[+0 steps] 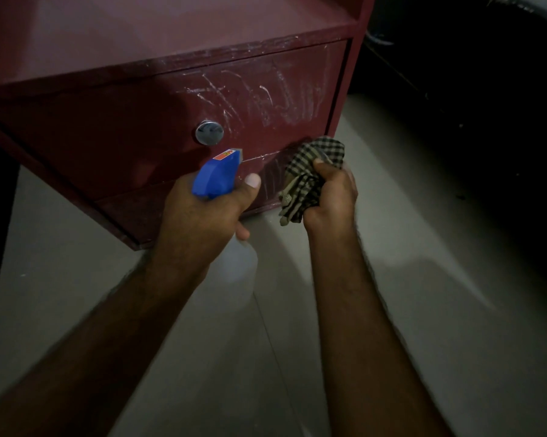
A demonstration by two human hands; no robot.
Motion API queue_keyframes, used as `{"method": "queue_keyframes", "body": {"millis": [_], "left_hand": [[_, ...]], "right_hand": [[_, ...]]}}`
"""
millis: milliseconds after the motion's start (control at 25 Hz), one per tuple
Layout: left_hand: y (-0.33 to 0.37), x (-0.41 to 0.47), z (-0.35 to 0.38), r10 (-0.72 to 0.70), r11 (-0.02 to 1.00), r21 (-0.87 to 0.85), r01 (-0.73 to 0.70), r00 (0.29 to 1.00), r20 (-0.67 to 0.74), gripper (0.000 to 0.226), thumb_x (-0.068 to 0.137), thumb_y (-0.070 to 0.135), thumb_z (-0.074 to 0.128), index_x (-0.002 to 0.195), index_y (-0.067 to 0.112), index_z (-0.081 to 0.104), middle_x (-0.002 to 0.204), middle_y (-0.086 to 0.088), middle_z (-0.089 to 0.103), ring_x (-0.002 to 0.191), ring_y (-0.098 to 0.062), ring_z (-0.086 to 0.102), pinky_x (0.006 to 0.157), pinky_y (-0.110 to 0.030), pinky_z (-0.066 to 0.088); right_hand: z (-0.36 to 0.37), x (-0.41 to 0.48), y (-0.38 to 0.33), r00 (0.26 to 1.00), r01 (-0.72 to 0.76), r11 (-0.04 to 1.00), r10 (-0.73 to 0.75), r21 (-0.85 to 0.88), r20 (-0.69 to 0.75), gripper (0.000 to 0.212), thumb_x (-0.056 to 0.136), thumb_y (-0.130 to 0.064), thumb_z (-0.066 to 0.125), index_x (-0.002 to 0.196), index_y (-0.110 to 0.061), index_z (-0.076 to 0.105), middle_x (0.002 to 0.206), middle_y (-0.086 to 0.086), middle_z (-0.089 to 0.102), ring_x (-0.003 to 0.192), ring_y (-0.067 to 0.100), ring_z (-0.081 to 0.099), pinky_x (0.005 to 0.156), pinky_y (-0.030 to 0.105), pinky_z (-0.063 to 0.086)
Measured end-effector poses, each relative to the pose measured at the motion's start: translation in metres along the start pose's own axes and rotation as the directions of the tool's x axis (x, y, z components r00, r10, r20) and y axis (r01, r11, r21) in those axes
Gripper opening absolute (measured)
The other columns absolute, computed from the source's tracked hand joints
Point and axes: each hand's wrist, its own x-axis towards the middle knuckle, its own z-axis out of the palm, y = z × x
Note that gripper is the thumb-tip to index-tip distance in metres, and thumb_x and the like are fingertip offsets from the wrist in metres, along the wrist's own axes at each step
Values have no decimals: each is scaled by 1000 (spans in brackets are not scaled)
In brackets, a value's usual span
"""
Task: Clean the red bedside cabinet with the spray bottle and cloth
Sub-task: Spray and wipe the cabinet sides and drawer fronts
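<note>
while left hand [199, 212] grips spray bottle [217, 175]; cloth [310, 175] touches cabinet [124, 152]

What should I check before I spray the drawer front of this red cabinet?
1. Bottle grip: left hand holds the blue-headed translucent spray bottle, ok.
2. Aim: nozzle faces the drawer front of the dark red wooden cabinet, ok.
3. Cloth ready: right hand grips the bunched black-and-beige checked cloth, ok.
4. Spray path: cloth sits right of the nozzle, ok.
5. Drawer front clean: white streaks show, not ok.
6. Liquid level: bottle body blurred, cannot tell.
</note>
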Motion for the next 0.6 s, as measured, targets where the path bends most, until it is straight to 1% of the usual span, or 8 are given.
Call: {"method": "queue_keyframes", "body": {"millis": [40, 120, 200, 320, 400, 480, 560, 600], "left_hand": [[-2, 1, -2, -8, 1000, 25, 8, 1000, -6, 52, 90, 45, 70, 96, -5, 57, 88, -29, 69, 62, -38, 68, 83, -54, 58], [0, -1, -3, -7, 1000, 17, 7, 1000, -11, 48, 90, 45, 70, 95, -2, 59, 83, -27, 70, 61, -38, 68, 84, -54, 58], [3, -2, -4, 3, 1000, 19, -3, 1000, -19, 47, 90, 44, 71, 96, -1, 59, 81, -26, 69, 60, -37, 68, 83, -54, 58], [8, -4, -5, -19, 1000, 19, 20, 999, -40, 45, 89, 43, 71, 96, -1, 59, 84, -28, 67, 59, -33, 69, 80, -50, 59], [9, -5, -5, -29, 999, 27, 31, 998, -47, 46, 89, 43, 71, 96, 0, 59, 84, -29, 66, 56, -29, 69, 79, -48, 59], [11, -5, -6, -28, 999, 33, 29, 999, -45, 47, 88, 43, 71, 99, 0, 59, 85, -29, 66, 55, -26, 68, 80, -46, 59], [12, -6, -7, -31, 999, 33, 32, 998, -48, 46, 88, 44, 71, 100, 1, 59, 81, -27, 66, 55, -26, 68, 83, -49, 58], [13, -8, -7, -34, 999, 33, 36, 998, -54, 45, 88, 44, 71, 99, 2, 60, 79, -25, 67, 56, -26, 68, 85, -50, 57]], "right_hand": [[8, 3, -3, 1000, 19, 1000, -19, 11, -16, 49, 90, 7, 62, 137, -7, 61, 117, 20, 75, 104, 39, 75, 81, 52, 65], [20, 9, -10, 997, 64, 998, -63, 14, -52, 61, 90, 9, 64, 147, -10, 54, 117, 18, 74, 97, 35, 76, 74, 46, 66], [26, 15, -8, 993, 84, 996, -83, 5, -79, 64, 88, 9, 69, 147, -10, 54, 116, 17, 74, 93, 33, 77, 71, 46, 66], [41, 15, -10, 984, 118, 992, -112, 33, -139, 63, 83, 6, 80, 141, -9, 59, 114, 15, 75, 90, 32, 78, 70, 49, 66], [48, 14, -14, 980, 162, 983, -150, 86, -130, 62, 82, 6, 81, 138, -9, 60, 112, 15, 76, 89, 32, 78, 68, 47, 66], [46, 13, -17, 977, 194, 974, -181, 116, -117, 61, 83, 7, 81, 138, -9, 61, 111, 14, 76, 89, 32, 78, 70, 47, 66], [42, 17, -15, 974, 169, 984, -157, 61, -163, 49, 83, 5, 79, 128, -8, 67, 106, 12, 77, 87, 30, 78, 71, 48, 67], [42, 17, -13, 974, 129, 991, -118, 45, -195, 42, 84, 5, 78, 122, -8, 69, 103, 12, 78, 85, 30, 78, 69, 48, 67]]}}
